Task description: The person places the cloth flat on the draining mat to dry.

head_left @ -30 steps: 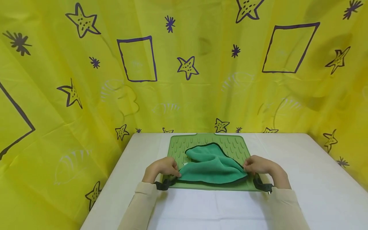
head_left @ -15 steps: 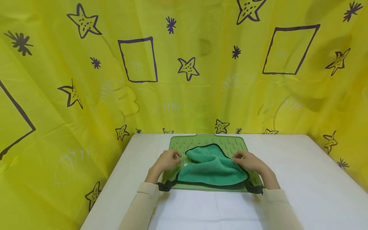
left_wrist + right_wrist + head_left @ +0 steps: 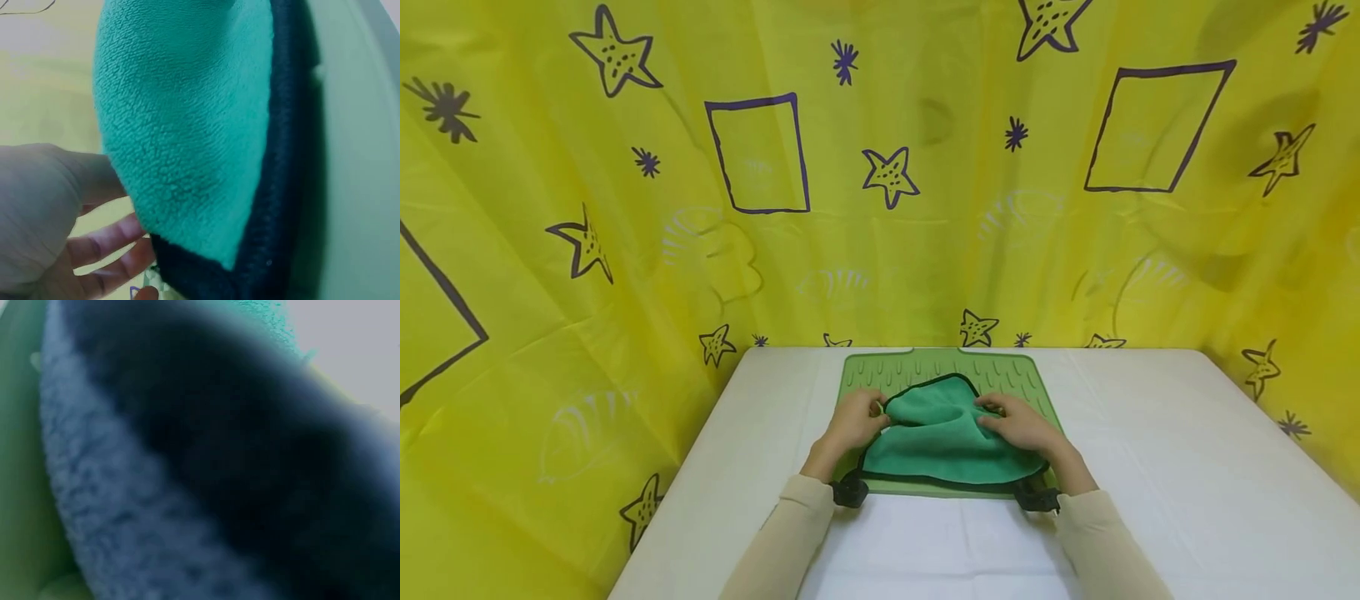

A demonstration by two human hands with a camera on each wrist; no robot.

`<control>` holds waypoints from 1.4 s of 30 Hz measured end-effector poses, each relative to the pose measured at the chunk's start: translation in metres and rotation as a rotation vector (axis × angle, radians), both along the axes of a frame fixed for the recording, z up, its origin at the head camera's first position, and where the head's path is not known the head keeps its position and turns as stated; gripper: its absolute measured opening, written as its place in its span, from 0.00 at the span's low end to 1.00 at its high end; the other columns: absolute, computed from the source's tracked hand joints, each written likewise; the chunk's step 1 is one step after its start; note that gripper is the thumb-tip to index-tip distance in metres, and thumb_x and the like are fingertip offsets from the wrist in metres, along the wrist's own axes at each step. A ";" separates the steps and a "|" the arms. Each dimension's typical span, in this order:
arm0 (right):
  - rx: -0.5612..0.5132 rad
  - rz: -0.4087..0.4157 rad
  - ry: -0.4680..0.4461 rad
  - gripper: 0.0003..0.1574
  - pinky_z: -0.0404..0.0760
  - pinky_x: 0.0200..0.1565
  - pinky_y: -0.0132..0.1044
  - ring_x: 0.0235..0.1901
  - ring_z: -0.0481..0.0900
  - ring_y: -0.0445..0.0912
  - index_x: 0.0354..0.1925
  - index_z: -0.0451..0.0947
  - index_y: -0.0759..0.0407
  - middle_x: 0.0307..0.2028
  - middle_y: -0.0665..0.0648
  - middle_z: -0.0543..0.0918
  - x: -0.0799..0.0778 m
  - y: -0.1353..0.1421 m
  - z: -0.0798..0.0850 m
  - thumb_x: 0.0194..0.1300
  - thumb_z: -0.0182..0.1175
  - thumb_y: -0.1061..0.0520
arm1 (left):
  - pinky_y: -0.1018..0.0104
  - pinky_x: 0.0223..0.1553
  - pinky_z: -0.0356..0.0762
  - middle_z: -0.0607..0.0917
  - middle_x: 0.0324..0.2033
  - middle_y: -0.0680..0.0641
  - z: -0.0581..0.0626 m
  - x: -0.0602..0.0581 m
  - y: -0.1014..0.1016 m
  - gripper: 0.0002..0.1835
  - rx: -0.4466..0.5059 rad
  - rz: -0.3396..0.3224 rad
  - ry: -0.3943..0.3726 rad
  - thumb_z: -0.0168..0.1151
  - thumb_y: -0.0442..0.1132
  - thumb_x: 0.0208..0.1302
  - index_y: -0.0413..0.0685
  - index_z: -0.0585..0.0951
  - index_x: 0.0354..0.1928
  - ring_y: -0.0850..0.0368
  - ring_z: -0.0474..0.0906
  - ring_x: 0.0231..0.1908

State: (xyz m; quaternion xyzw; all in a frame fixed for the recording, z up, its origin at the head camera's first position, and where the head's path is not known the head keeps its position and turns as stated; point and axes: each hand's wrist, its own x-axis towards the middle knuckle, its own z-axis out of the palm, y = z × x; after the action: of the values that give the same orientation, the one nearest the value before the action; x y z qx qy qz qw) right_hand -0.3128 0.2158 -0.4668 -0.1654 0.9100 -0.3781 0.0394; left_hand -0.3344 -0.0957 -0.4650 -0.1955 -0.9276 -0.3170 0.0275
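Note:
A green cloth (image 3: 925, 454) with a dark edging lies folded and rumpled on a light green mat (image 3: 1015, 379). My left hand (image 3: 853, 423) is at the cloth's left side, thumb and fingers parted beside its edge. In the left wrist view the cloth (image 3: 187, 125) hides part of the thumb, and the fingers (image 3: 103, 247) are loosely bent near the dark corner. My right hand (image 3: 1024, 427) is over the cloth's right part, its thumb and fingertips apart near a fold; contact is hard to tell. The right wrist view shows only the cloth's blurred edging and bluish-grey underside (image 3: 137, 512).
The mat has raised drop-shaped ridges and lies at the far side of a white table (image 3: 1150, 433). A yellow curtain (image 3: 880, 250) with drawn stars and frames hangs behind and to both sides. Dark wrist straps (image 3: 850, 490) sit near the mat's front edge.
Both hands have let go of the cloth's front corners and moved inward and away from me, toward its middle fold. The cloth has settled slightly and otherwise keeps its shape.

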 end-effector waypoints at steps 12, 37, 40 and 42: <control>-0.113 -0.033 -0.108 0.22 0.77 0.58 0.58 0.62 0.76 0.64 0.62 0.78 0.67 0.63 0.71 0.78 0.002 0.003 0.002 0.77 0.54 0.57 | 0.46 0.53 0.79 0.85 0.49 0.41 0.004 0.000 0.009 0.06 0.243 0.067 0.052 0.60 0.36 0.73 0.46 0.82 0.47 0.42 0.81 0.53; -0.356 -0.156 -0.137 0.31 0.69 0.68 0.58 0.71 0.64 0.64 0.74 0.64 0.67 0.76 0.74 0.59 -0.001 0.024 0.025 0.79 0.49 0.57 | 0.59 0.39 0.78 0.85 0.37 0.41 0.010 -0.014 0.023 0.13 0.395 0.110 0.071 0.56 0.36 0.77 0.44 0.80 0.58 0.53 0.78 0.35; -0.372 -0.209 -0.153 0.32 0.67 0.69 0.59 0.73 0.62 0.66 0.75 0.61 0.69 0.77 0.75 0.56 -0.001 0.026 0.022 0.80 0.48 0.58 | 0.59 0.37 0.79 0.85 0.37 0.41 0.008 -0.018 0.025 0.14 0.345 0.115 0.043 0.58 0.36 0.76 0.44 0.80 0.59 0.51 0.80 0.36; -0.359 -0.246 -0.162 0.32 0.65 0.71 0.61 0.75 0.58 0.67 0.75 0.60 0.71 0.76 0.76 0.56 -0.001 0.027 0.019 0.80 0.47 0.58 | 0.58 0.38 0.79 0.85 0.38 0.40 0.006 -0.021 0.025 0.14 0.297 0.109 0.011 0.60 0.36 0.74 0.43 0.80 0.59 0.48 0.81 0.38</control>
State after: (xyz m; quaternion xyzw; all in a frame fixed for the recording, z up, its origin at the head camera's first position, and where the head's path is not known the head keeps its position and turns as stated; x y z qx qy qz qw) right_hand -0.3141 0.2427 -0.4476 -0.0269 0.8354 -0.5478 0.0359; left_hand -0.3558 -0.0709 -0.4594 -0.1406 -0.8797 -0.4475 0.0784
